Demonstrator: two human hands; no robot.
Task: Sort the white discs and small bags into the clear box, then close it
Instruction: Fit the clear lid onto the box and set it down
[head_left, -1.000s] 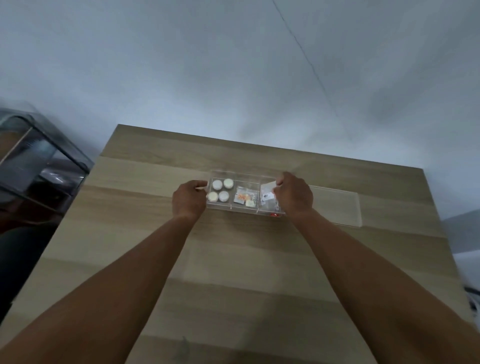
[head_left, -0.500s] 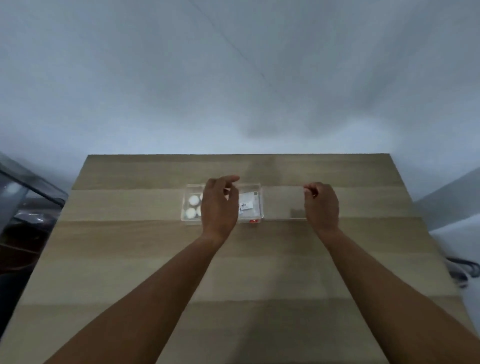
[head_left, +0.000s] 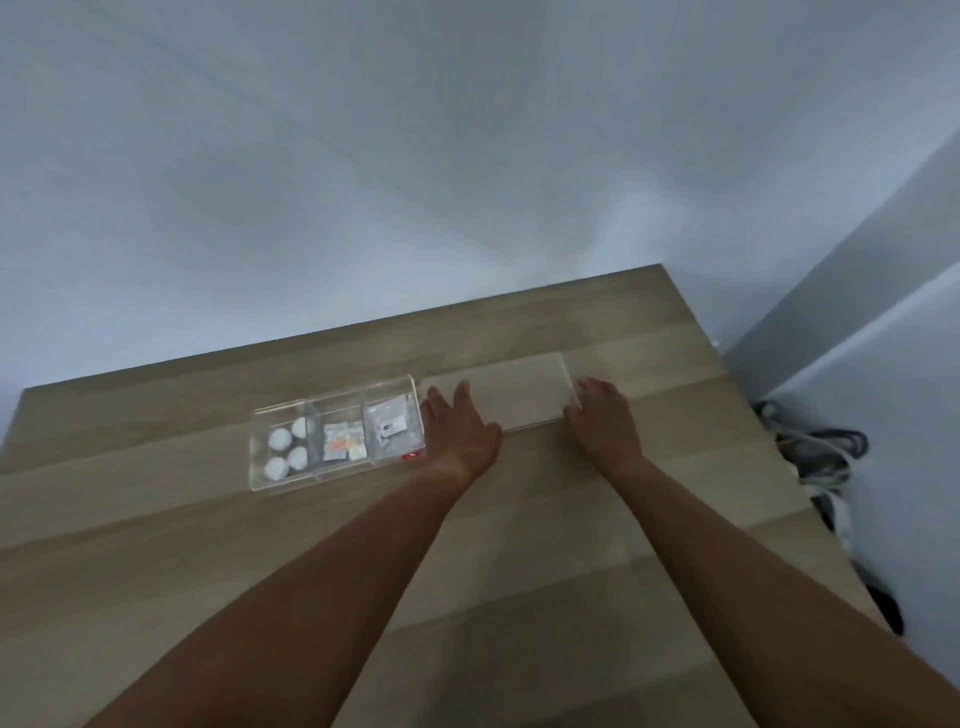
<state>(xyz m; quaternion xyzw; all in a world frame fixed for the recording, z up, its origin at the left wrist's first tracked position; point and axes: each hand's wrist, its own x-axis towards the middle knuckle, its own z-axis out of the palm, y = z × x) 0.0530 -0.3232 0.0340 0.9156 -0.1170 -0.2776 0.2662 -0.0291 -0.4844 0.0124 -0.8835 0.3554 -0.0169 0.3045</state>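
The clear box (head_left: 283, 484) stands lidless on the wooden table (head_left: 519, 561), left of my hands. Its left compartment holds several white discs (head_left: 281, 440). Small colourful bags (head_left: 342, 442) fill the middle one, and a clear bag (head_left: 390, 423) lies in the right one. The clear lid (head_left: 519, 397) lies flat on the table just right of the box. My left hand (head_left: 460, 431) rests with fingers spread on the lid's left end. My right hand (head_left: 602, 421) touches the lid's right edge, fingers bent. Neither hand has lifted it.
A small red label (head_left: 410, 456) marks the box's front right corner. The table's right edge is close to my right arm, with tangled cables (head_left: 823, 449) on the floor beyond it. A pale wall rises behind the table.
Both hands left the box and moved right, to the two ends of the lid. My view swung right, so the box now appears further left.
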